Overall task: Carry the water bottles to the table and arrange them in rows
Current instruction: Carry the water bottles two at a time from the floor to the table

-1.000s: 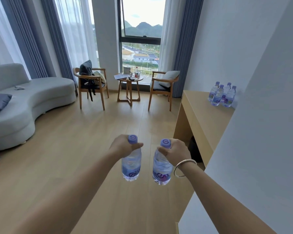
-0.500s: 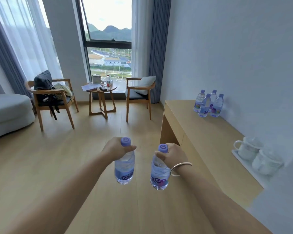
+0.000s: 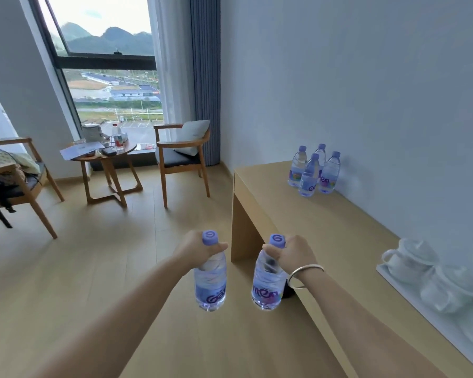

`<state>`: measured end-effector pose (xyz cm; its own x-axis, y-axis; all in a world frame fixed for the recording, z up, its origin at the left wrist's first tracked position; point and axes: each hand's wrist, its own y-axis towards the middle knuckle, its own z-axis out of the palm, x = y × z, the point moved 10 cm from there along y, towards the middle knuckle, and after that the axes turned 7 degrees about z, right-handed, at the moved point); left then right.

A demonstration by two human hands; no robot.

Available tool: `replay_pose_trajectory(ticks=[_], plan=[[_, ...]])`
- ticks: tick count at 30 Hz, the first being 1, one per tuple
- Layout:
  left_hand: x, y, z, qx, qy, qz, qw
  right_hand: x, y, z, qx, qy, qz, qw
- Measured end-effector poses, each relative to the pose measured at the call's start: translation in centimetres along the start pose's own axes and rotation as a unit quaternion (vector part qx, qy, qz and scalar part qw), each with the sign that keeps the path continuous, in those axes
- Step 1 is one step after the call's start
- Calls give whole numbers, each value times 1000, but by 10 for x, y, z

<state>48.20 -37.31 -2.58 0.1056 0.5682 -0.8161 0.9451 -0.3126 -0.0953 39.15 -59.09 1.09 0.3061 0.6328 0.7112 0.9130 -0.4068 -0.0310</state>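
The left hand [image 3: 195,248] grips one water bottle [image 3: 210,279] by its neck, and the right hand [image 3: 292,253] grips a second bottle [image 3: 268,282] the same way; both hang upright over the wooden floor [image 3: 99,268], just short of the near corner of the table [image 3: 325,241]. Four bottles [image 3: 313,171] stand clustered at the table's far end beside the wall. A white tray [image 3: 410,293] with cups sits at its right edge, leaving bare tabletop between.
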Motion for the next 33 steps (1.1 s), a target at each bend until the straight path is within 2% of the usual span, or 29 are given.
replay_pose_trajectory(ticks=[8, 14, 18, 25, 33], plan=[[-45, 158, 40, 52, 42, 27, 997, -32, 146, -53, -73, -12, 55, 996], [-98, 264, 70, 77, 36, 66, 994, -59, 238, -77, -76, -6, 92, 993], [-125, 313, 94, 96, 33, 80, 992, -69, 276, -83, -77, -1, 99, 992], [-154, 386, 144, 178, 32, 113, 977, -89, 328, -91, -98, -1, 134, 986], [-190, 468, 193, 284, 0, 187, 940, -112, 387, -91, -140, 16, 228, 963]])
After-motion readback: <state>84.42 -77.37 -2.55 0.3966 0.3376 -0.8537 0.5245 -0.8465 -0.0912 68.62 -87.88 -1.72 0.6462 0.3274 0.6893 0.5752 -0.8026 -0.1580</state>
